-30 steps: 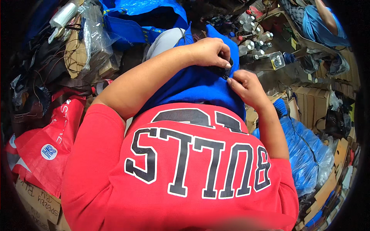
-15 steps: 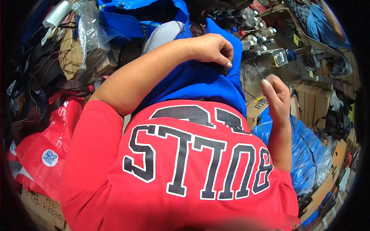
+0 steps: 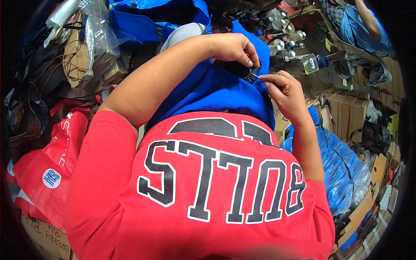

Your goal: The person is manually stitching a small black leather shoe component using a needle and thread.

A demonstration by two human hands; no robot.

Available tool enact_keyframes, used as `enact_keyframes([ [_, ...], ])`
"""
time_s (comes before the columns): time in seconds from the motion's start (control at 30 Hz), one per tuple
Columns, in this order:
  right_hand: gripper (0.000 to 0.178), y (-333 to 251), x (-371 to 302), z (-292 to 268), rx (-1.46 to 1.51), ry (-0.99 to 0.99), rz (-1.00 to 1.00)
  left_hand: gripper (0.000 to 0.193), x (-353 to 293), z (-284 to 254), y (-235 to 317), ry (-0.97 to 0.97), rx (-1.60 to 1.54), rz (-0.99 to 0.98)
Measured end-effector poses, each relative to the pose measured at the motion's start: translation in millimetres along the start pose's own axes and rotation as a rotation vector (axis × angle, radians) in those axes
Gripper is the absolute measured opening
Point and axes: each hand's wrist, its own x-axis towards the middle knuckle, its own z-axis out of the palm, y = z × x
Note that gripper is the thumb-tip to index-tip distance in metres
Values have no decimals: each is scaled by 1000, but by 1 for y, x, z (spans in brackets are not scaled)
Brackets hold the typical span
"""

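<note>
My left hand (image 3: 237,48) is closed, its fingers pinching a small black piece (image 3: 250,74) over my lap. That piece has a curved edge, and the hand and the dark shade around it hide what kind of thing it is. My right hand (image 3: 287,94) is closed too, thumb and forefinger pinching a thin metal needle (image 3: 257,76). The needle's tip meets the black piece's right edge; whether it has gone in I cannot tell. Beneath both hands a blue cloth (image 3: 203,93) covers my lap.
Several bottles (image 3: 286,41) stand beyond my right hand, with a clear jar (image 3: 309,64) nearer. Blue plastic-wrapped goods (image 3: 340,169) and cardboard boxes (image 3: 346,110) crowd the right. On the left are a red bag (image 3: 60,160) and clear plastic (image 3: 96,32). A person's arm (image 3: 369,21) shows far right.
My right hand has come left and away from me, bringing the needle from open air to the black piece's edge. My left hand keeps its pinch in nearly the same place.
</note>
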Motion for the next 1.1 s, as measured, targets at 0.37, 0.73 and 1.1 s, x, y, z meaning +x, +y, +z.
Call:
enact_keyframes([
  [0.37, 15, -22, 0, 8, -162, 115, 42, 24, 0, 0, 1, -15, 9, -7],
  [0.73, 15, -4, 15, 2, -260, 89, -108, 22, 10, 1, -1, 17, 97, 9],
  [1.1, 12, 39, 31, 15, 375, -112, 67, 26, 13, 1, -6, -23, 182, 10],
])
